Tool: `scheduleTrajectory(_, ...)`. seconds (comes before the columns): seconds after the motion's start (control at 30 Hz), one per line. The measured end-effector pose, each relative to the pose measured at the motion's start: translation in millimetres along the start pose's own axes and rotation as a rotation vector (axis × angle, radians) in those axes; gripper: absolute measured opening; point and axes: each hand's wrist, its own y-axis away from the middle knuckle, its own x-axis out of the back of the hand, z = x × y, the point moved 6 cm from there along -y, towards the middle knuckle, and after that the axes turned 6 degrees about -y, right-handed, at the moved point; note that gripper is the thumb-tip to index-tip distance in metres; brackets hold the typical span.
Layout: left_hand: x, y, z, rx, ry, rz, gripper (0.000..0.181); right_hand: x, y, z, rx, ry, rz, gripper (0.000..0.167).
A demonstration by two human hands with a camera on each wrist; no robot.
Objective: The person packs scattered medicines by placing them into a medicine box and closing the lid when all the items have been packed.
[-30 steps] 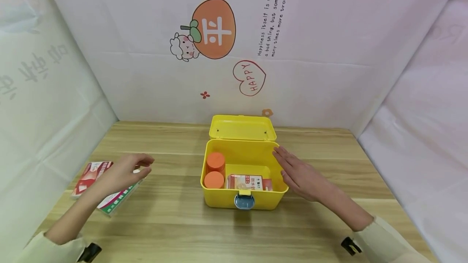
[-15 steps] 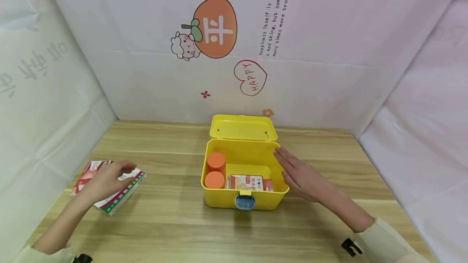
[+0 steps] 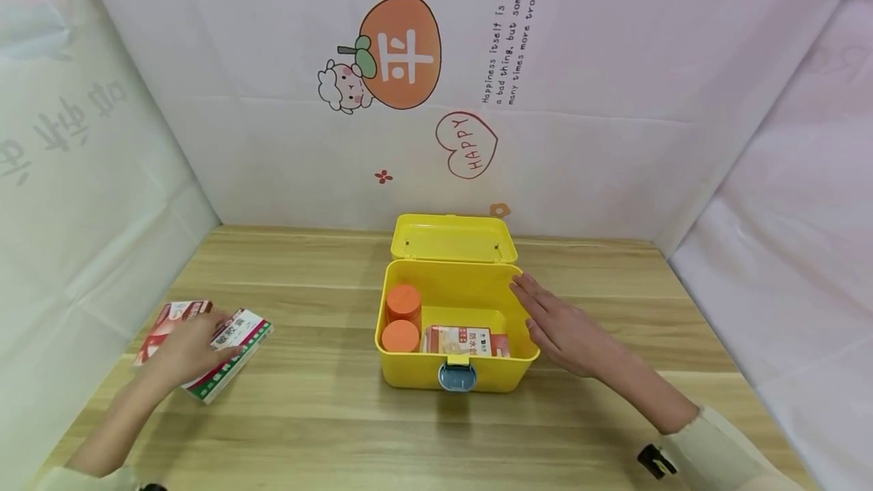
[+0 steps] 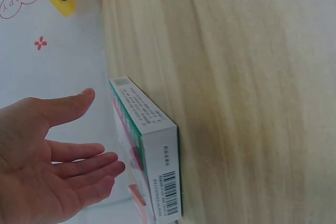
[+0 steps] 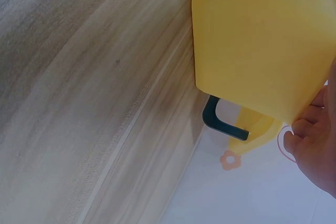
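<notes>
At the far left a red-and-white cardboard box (image 3: 173, 317) lies on the wood-grain table (image 3: 327, 430), partly covered by the left hand (image 3: 189, 347). That hand is poised at a white cardboard box with green and pink edging (image 3: 240, 336), which lies flat and askew just right of the red one. The left wrist view shows the thumb well apart from loosely bent fingers, pinching nothing; the gap seems left to take in the box's width. Whether a fingertip touches it, I cannot tell.

In the middle, to the right, stands a yellow plastic case (image 3: 416, 376). Its lid (image 3: 453, 239) is folded back to the far side, leaving the top uncovered. Two round orange caps (image 3: 400, 336) sit upright along its left end, and a white-and-orange carton (image 3: 455, 341) lies by the near wall; space shows behind it.

At the right, the right hand (image 3: 569, 332) rests against the case's right rim, fingers straight and pressed together, thumb apart, probably to steady it.
</notes>
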Motion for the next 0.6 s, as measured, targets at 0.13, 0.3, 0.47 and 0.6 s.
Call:
scheduleTrajectory(0.13, -7.9, -0.5, -6.1, 0.016, -0.021, -0.04, 0.062, 0, 0.6, 0, -0.002, 0.001, -0.003, 0.058)
scheduleTrajectory(0.3, -15.6, -0.5, -12.5, 0.025, -0.026, -0.067, 0.069, 0, -0.2, 0, 0.0, 0.0, -0.004, 0.057)
scheduleTrajectory(0.47, -18.8, -0.6, -16.3, 0.034, -0.031, -0.084, 0.068, 0, -0.2, 0, -0.005, -0.002, -0.008, 0.058)
scheduleTrajectory(0.6, -19.6, -0.9, -16.1, 0.022, -0.031, -0.074, 0.067, 0, 0.3, 0, -0.006, -0.01, -0.007, 0.058)
